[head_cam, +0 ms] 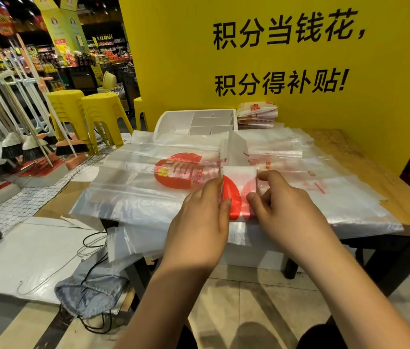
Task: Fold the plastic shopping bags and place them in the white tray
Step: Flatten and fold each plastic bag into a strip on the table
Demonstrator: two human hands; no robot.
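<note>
A narrow folded strip of clear plastic shopping bag (238,177) with a red round logo lies on top of a spread of flat bags (148,177) on the table. My left hand (206,217) presses its left edge with the fingers close together. My right hand (282,200) pinches the strip's right edge between thumb and curled fingers. The white tray (171,117) with dividers stands at the back of the table. A pile of folded bags (257,114) rests beside the tray on its right.
The wooden table (350,157) stands against a yellow wall (274,59). Yellow stools (98,114) and a rack of brooms (17,137) are at the left. A grey drawstring bag (93,288) and cables lie on the floor below the table's front left corner.
</note>
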